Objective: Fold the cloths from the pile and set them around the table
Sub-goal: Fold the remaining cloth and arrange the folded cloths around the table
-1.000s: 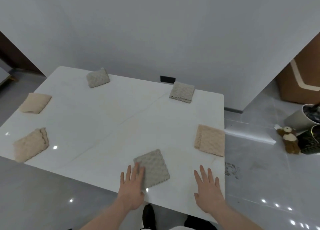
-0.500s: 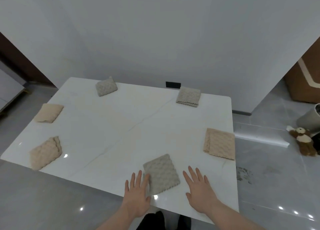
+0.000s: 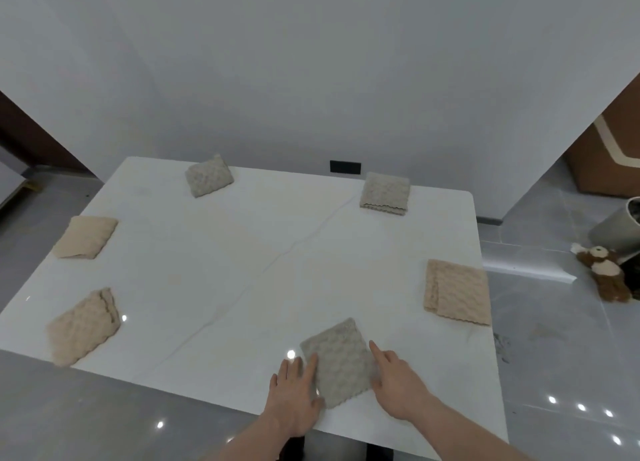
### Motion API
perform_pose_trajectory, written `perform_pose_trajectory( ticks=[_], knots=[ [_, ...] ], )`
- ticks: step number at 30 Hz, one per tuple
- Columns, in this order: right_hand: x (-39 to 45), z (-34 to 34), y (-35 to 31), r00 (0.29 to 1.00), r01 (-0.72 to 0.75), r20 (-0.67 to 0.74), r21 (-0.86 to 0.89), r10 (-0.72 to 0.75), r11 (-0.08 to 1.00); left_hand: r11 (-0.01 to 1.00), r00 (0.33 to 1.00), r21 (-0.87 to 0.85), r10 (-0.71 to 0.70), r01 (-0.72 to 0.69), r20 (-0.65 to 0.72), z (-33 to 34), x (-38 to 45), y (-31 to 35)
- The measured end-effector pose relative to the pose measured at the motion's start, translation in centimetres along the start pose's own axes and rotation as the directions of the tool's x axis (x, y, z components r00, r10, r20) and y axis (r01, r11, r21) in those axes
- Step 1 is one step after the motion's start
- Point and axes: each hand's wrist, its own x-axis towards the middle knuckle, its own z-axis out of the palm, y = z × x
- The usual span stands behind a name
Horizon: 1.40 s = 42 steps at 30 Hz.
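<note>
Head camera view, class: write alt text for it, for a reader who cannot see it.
A person's left hand and right hand rest flat on either side of a folded grey cloth at the near edge of a white table. Five more folded cloths, grey and beige, lie spaced around the table's edges. A plush toy lies on the floor at right.

On the table lie 6 folded cloths: 2 along the far edge, 2 along the left edge, 1 at the right edge, 1 at the near edge. The left hand and right hand flank the near cloth, touching it.
</note>
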Motion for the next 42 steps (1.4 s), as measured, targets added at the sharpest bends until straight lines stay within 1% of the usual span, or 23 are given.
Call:
perform_pose_trajectory(
  ticks=[3,6,11,16,19,21,22,25,27,29,32,35,39,42],
  knots=[
    [1.0,0.6,-1.5,0.998,0.011,-0.056,0.076,-0.007,0.997,0.998,0.998,0.025,0.059,-0.059,-0.014,-0.2,0.4,-1.1],
    [1.1,1.6,-3.0,0.997,0.019,-0.081,0.121,-0.009,0.993,0.993,0.993,0.042,0.114,-0.113,-0.02,-0.2,0.5,-2.1],
    [-0.5,3.8,-5.4,0.991,-0.052,-0.104,0.237,0.079,0.97,0.976,0.979,0.076,0.206,-0.205,-0.004,-1.0,0.7,-4.1],
    [-2.5,7.5,-7.1,0.98,-0.133,-0.098,0.316,0.172,0.939,0.953,0.96,0.116,0.281,-0.28,0.01,-1.4,0.8,-6.2],
    [-3.2,8.7,-7.8,0.965,-0.134,-0.171,0.334,0.199,0.933,0.943,0.951,0.123,0.311,-0.308,-0.004,-1.3,0.4,-6.9],
    [-3.4,8.7,-8.0,0.955,-0.101,-0.237,0.303,0.178,0.947,0.937,0.943,0.122,0.332,-0.326,-0.031,-1.1,0.1,-7.3],
    [-3.5,8.6,-8.0,0.954,-0.083,-0.26,0.259,0.152,0.962,0.933,0.939,0.132,0.343,-0.335,-0.041,-0.9,0.1,-7.4],
    [-2.9,8.1,-7.6,0.96,0.006,-0.279,0.06,0.011,0.998,0.919,0.933,0.191,0.358,-0.346,-0.027,-0.4,0.4,-7.5],
    [-1.9,7.8,-7.2,0.967,0.035,-0.249,-0.086,-0.055,0.996,0.898,0.933,0.269,0.36,-0.35,0.01,-0.3,0.7,-7.0],
    [-1.1,7.7,-6.9,0.978,0.007,-0.204,-0.184,-0.045,0.983,0.876,0.939,0.348,0.339,-0.335,0.049,-0.2,1.3,-6.2],
    [-0.6,7.2,-7.1,0.992,-0.04,-0.126,-0.207,0.014,0.977,0.861,0.955,0.416,0.279,-0.294,0.098,-0.2,2.3,-4.8],
    [-0.3,6.8,-7.5,0.995,-0.051,-0.101,-0.241,0.027,0.969,0.851,0.966,0.456,0.235,-0.259,0.109,-0.2,2.9,-4.2],
    [0.5,7.1,-7.1,0.996,-0.07,-0.062,-0.215,0.058,0.974,0.84,0.974,0.493,0.203,-0.228,0.104,0.2,3.3,-4.2],
    [0.8,7.3,-7.1,0.996,-0.076,-0.061,-0.181,0.066,0.981,0.836,0.972,0.494,0.202,-0.237,0.123,0.3,3.7,-4.5]
  ],
)
